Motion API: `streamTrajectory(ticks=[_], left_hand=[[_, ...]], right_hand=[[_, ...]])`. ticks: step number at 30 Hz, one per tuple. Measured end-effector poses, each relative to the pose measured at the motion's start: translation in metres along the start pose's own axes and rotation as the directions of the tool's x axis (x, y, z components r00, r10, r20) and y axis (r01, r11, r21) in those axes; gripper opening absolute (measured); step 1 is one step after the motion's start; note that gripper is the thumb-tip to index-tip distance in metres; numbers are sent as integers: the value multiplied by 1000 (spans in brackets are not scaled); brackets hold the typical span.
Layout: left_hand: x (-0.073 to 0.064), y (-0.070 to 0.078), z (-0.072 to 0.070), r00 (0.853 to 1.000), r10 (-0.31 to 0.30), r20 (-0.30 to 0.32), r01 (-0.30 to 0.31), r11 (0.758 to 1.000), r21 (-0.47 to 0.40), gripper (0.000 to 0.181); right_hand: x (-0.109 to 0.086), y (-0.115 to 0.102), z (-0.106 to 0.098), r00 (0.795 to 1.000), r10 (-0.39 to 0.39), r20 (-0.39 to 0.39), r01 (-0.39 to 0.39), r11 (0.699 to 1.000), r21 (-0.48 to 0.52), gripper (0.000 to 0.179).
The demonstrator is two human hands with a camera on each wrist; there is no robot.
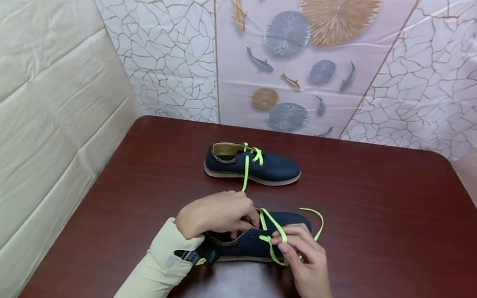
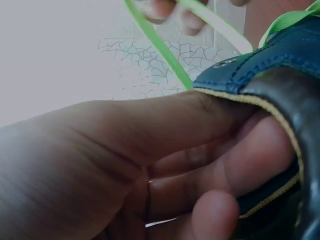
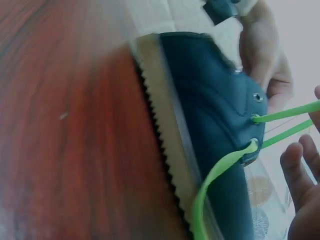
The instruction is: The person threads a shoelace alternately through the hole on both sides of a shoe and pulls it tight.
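A navy blue shoe (image 1: 247, 247) lies on the table with its toe to the right, a neon green shoelace (image 1: 275, 222) threaded through some of its eyelets. At its opening, my left hand (image 1: 219, 214) grips the upper by the eyelet flap (image 2: 220, 75), fingers reaching inside the collar. My right hand (image 1: 306, 261) pinches the lace above the shoe's front. Two stretches of lace (image 3: 285, 113) run taut from the eyelets to the right fingers in the right wrist view. One eyelet (image 3: 258, 97) nearest the collar has no lace in it. A loose lace end curves beyond the toe.
A matching navy shoe (image 1: 275, 169) with green laces stands farther back, one lace end hanging toward the near shoe. The dark red-brown table (image 1: 395, 240) has a patterned curtain (image 1: 239, 90) behind it and a pale cloth (image 1: 37, 97) along the left.
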State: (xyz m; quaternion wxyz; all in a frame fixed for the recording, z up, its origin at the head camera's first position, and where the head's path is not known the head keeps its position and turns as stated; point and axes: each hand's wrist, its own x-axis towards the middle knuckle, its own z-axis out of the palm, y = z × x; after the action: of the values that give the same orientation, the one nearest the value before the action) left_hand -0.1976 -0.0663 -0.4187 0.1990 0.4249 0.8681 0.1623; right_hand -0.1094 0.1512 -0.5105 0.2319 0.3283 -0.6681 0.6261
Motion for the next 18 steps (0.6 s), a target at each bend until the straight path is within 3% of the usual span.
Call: streamTrajectory(ticks=[3,6,11,14,18], left_hand=[[1,1,0,1000,-7,8,7,1000,-8,16],[0,2,-1,1000,16,19,-16,1000,3,18],[1,2,-1,997,67,38,-69,997,36,17],[3,1,1,996,73,51,-75,997,37,16],[4,-1,3,994,84,64,-85,996,24,18]], right_hand=[[-1,-4,-2,997,74,33,-77,990,118,24],[0,-5,-2,989,126,78,-138,976,168,28],[7,-3,-7,986,148,82,-153,987,50,34],[11,1,-11,989,109,99,-107,994,-26,35],[20,12,-18,986,-31,164,63,980,-190,37]])
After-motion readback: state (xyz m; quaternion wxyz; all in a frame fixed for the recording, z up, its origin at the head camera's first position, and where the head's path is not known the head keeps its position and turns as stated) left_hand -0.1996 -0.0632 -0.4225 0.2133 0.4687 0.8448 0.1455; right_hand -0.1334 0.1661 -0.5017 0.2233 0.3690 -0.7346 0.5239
